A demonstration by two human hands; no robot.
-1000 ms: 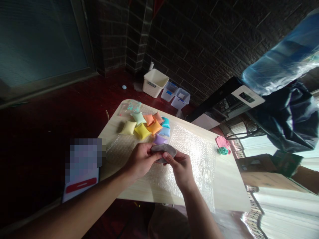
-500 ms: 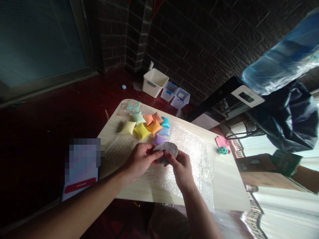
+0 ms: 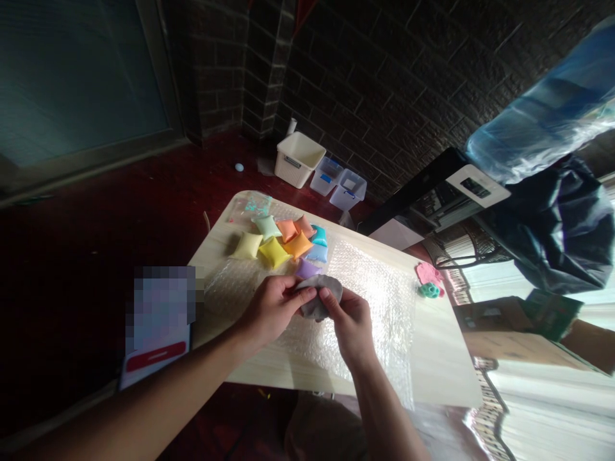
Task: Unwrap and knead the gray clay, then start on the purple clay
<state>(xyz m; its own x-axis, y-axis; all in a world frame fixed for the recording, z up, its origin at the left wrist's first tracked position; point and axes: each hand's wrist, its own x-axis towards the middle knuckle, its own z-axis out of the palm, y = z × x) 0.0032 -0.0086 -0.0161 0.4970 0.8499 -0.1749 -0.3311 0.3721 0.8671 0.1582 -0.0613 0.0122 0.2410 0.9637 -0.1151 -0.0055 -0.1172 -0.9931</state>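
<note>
A flattened, roundish piece of grey modelling clay (image 3: 330, 285) is held above the table between both hands. My left hand (image 3: 278, 299) pinches its left side, thumb on top and fingers underneath. On the right side, my right hand (image 3: 350, 318) grips it the same way, with its thumb close to the left thumb. Just beyond the clay lies a purple packet (image 3: 308, 268). Behind it sit more small pillow-shaped packets, among them a yellow one (image 3: 274, 253), an orange one (image 3: 298, 244) and a light blue one (image 3: 317, 253).
Bubble wrap (image 3: 369, 301) covers much of the wooden table (image 3: 439, 365). Pink clay (image 3: 428, 273) and a green clay lump (image 3: 429, 291) lie at the right edge. A phone-like screen (image 3: 156, 355) stands at the left. Plastic bins (image 3: 294, 169) are on the floor behind.
The thumbs have shifted slightly on the grey clay, and its near edge now bends down a little more. Everything else stays in place.
</note>
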